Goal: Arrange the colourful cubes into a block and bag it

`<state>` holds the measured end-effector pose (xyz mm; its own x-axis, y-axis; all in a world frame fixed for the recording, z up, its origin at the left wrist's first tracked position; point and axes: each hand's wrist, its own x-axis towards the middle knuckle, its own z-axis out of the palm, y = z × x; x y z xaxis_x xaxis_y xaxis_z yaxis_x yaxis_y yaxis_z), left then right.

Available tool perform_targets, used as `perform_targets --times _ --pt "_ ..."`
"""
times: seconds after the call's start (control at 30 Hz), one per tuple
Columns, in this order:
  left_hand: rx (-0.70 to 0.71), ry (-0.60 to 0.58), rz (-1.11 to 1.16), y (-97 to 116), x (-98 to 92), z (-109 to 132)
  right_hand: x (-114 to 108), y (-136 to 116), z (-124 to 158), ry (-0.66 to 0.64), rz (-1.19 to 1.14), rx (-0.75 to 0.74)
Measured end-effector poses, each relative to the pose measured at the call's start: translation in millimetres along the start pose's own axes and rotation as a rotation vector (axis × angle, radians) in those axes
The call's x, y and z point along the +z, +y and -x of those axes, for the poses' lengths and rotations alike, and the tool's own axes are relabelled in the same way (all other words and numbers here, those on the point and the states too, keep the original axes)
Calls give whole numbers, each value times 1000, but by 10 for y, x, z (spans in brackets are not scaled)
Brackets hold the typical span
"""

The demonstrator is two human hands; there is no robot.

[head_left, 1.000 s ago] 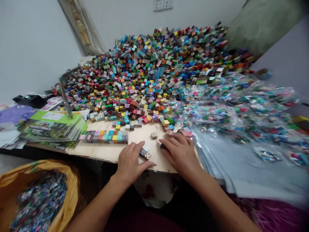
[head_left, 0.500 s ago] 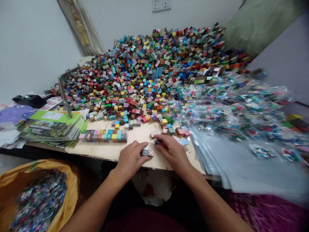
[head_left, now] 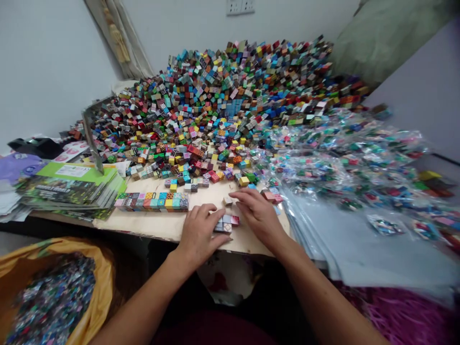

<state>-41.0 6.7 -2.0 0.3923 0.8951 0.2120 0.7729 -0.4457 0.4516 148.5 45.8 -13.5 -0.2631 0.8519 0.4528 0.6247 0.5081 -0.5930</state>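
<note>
Near the board's front edge, my left hand has its thumb and index finger around a small group of cubes, grey, white and red, lying on the pale board. To the right, my right hand is spread with no cube visible in its fingers. Its fingertips are beside a single pale cube. Left of my hands sits a neat two-row block of patterned cubes. Some loose cubes lie behind it.
A large heap of coloured cubes rises at the back. Filled clear bags and flat plastic bags cover the right. Booklets are stacked on the left. A yellow sack with packets stands at lower left.
My right hand has let go of the dark and red cubes it held. More cubes, one of them red, now sit beside those at my left hand.
</note>
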Motion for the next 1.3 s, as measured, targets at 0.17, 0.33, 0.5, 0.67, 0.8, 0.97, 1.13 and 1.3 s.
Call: perform_targets --times 0.17,0.33,0.5,0.67,0.8,0.97,1.13,1.3 --pt "37 -74 40 -14 55 -33 60 137 -150 -257 238 -131" --pt "-14 -58 87 -8 38 13 -187 58 129 -143 180 -16" --pt "-26 -30 103 -15 71 50 -304 -192 422 -216 22 -23" --pt "-12 -57 119 -3 76 29 -147 -198 421 -155 -12 5" --pt "-19 -66 121 26 52 15 -40 -152 418 -91 -42 94" --pt "-5 -57 77 50 86 21 -102 -211 474 -66 -41 92" --pt "44 -38 47 81 170 -32 -570 20 571 82 188 204" --pt "60 -61 66 134 215 -85 -751 267 698 -78 384 168"
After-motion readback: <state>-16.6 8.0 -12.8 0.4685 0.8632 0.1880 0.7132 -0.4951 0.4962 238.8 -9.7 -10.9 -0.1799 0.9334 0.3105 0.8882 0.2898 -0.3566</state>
